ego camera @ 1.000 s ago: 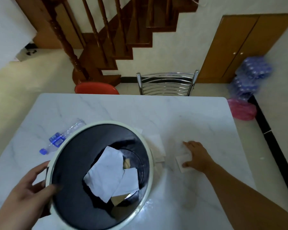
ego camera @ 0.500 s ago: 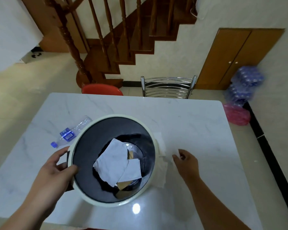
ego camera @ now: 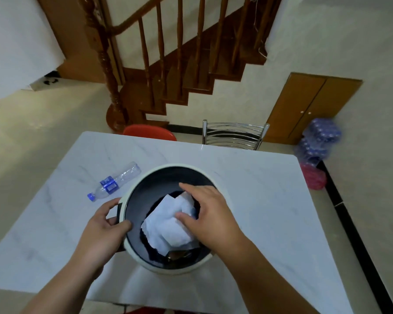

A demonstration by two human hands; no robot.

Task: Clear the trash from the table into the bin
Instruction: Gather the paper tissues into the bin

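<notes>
A round bin with a white rim [ego camera: 175,270] and a dark inside stands on the white marble table [ego camera: 270,207]. My left hand [ego camera: 100,232] grips the bin's left rim. Over the bin's opening hovers my right hand [ego camera: 213,214], its thumb and fingers pinched on a crumpled white tissue [ego camera: 187,203]. Below the tissue, white paper [ego camera: 163,232] lies inside the bin. An empty clear plastic bottle [ego camera: 116,181] with a blue label and cap lies on its side on the table, left of the bin.
A metal chair [ego camera: 234,134] and a red stool [ego camera: 150,132] stand at the table's far edge. A pink bag [ego camera: 313,179] and a wrapped pack of bottles [ego camera: 320,139] sit on the floor to the right. A wooden staircase rises behind.
My right hand has lifted the tissue off the table on the right and carried it left over the bin's opening. My left hand keeps its grip on the rim.
</notes>
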